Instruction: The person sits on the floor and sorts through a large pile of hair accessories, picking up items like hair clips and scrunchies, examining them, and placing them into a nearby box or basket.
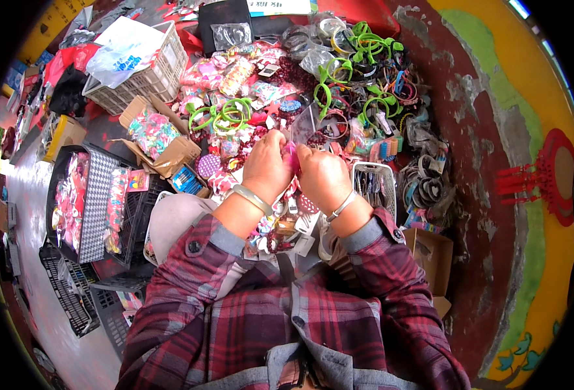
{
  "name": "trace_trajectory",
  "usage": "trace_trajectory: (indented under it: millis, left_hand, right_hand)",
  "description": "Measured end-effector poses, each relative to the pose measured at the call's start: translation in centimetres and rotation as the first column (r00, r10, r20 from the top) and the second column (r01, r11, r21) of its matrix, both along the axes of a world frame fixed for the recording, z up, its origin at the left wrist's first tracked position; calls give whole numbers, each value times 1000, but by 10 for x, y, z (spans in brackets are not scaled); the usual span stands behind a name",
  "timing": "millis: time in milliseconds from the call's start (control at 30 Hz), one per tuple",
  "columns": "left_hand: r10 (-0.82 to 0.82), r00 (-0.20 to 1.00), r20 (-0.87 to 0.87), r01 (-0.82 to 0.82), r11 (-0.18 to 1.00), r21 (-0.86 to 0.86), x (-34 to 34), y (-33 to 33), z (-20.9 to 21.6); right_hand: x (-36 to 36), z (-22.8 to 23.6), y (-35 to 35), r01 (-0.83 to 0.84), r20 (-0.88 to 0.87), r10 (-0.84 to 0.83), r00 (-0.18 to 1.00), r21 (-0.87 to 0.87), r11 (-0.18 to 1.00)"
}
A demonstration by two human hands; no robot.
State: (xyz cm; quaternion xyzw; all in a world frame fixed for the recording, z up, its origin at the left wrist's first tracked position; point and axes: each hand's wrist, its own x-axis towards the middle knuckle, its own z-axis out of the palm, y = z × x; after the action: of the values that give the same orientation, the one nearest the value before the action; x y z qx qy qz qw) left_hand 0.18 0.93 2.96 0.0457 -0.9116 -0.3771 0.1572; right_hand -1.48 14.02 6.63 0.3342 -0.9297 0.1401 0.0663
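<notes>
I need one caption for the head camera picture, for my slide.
Left hand and right hand meet at a small pink item above crowded packets and green headbands.

A head-worn fisheye camera peers steeply down at close range over the wearer's plaid shirt (254,325), with left hand (265,166) and right hand (324,177) near mid-frame and a wall (472,156) bowing along the right.

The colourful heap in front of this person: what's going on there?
A person in a plaid shirt has the left hand and right hand together over the heap, holding a small pink thing between them. It is mostly covered, so I can't tell what it is. Green headbands lie farther out, and a white basket is just right of the right hand.
</notes>
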Motion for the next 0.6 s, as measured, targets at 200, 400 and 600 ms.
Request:
trace_trajectory:
  millis: [200, 400, 600]
  left_hand:
    - [57, 965, 257, -91, 989, 121, -4, -5, -2]
    - [-5, 991, 133, -28, 970, 240, -10, -8, -24]
    - [-122, 976, 182, -71, 609, 790, -11, -8, -34]
  right_hand:
    - [-1, -4, -4, 42, -162, -38, 986, 26, 999]
    - [2, -9, -7, 40, -33, -42, 999, -56, 998]
    - [-6, -5, 1, 34, 164, 7, 986, -247, 969]
